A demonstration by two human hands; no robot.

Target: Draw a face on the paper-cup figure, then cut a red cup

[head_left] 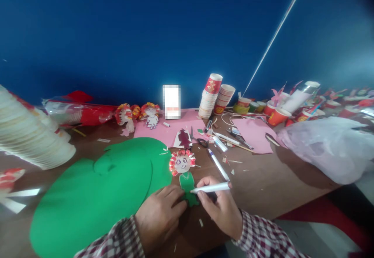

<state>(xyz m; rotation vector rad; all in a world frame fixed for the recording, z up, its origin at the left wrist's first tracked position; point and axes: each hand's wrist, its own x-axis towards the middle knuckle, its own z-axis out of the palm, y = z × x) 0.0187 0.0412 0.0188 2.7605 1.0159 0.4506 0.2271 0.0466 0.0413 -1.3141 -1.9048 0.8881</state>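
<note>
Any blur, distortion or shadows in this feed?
Head view: the slim white marker in the right hand reads clearly; head view: the stack of white paper cups at left looks stretched, probably by the lens; head view: a dark shadow lies beside the translucent plastic bag; head view: the red paper cups at far right blur.

The doll (187, 180) is showing green below a red-and-white frill (173, 166); the pen (214, 188) is showing white, the sleeves (260, 230) are bearing maroon-and-white checks, the sheet (99, 195) is showing green, the wall (117, 36) is showing deep blue.
</note>
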